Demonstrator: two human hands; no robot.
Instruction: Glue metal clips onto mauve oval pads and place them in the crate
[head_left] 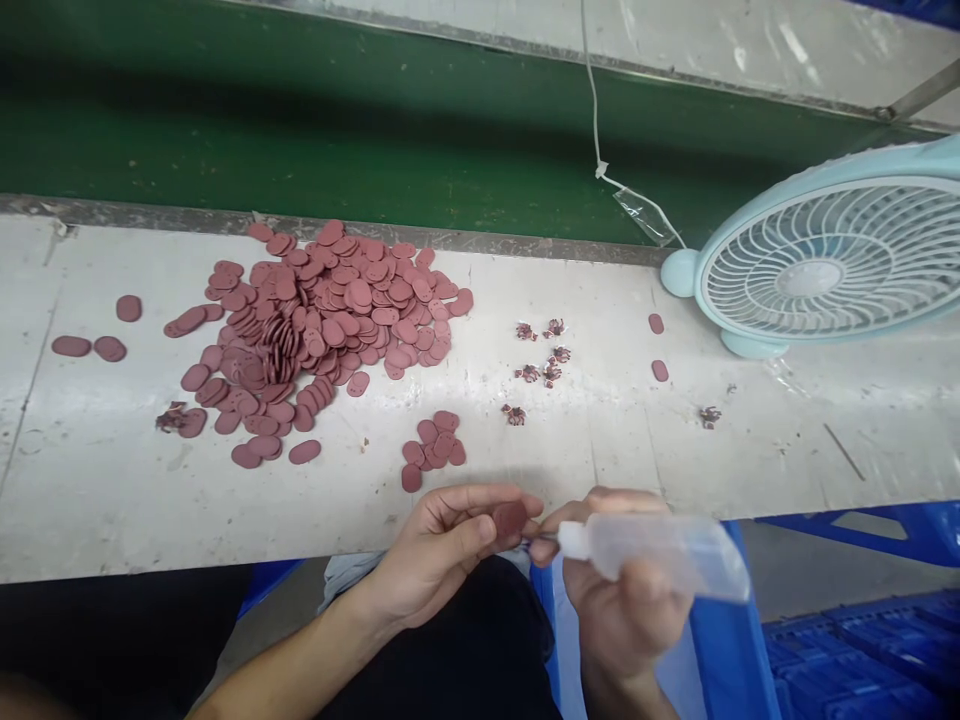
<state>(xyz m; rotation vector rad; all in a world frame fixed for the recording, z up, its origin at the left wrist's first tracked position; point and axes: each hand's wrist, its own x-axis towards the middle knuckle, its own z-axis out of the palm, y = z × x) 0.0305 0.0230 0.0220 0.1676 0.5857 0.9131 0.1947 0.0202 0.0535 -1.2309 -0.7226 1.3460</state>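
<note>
Between left hand (450, 545) and right hand (628, 598): nozzle (571, 541) near reddish disc (511, 519), contact unclear | left: thumb and fingers pinching disc | right: gripping squeeze bottle (675, 553) | step, apparently: dosing disc | next move calls for: steady nozzle, light squeeze | beyond left hand: small disc cluster (436, 443)

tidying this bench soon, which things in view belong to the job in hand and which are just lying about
Likely the job:
reddish oval in the left hand
translucent bottle in the right hand
big pile of matching ovals
perhaps the small dark pieces

Probably just lying or standing about:
thin stick
pale blue fan
</note>
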